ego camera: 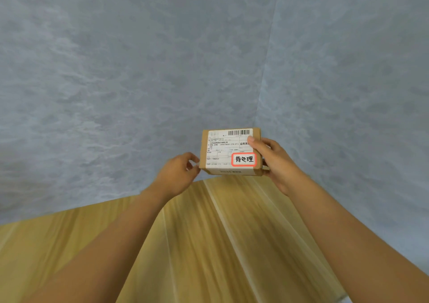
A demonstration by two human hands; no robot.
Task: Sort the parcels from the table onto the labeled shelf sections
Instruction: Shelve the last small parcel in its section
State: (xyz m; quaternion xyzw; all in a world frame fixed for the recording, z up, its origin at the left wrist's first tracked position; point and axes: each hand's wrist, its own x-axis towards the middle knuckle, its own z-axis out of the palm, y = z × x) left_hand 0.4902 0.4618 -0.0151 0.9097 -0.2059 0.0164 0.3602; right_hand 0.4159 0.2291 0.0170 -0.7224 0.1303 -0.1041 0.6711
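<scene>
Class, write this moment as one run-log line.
parcel: held up, label facing camera | right hand: grips right end | left hand: at left corner | shelf: unseen

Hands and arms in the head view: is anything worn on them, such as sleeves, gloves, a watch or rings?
Nothing worn shows. The left hand and right hand are bare, with no gloves, rings or watch visible, and both forearms are bare to the frame's edge, no sleeves.

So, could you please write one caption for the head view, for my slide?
Right hand grips a labelled cardboard parcel above the wooden floor; left hand touches its corner.
</scene>
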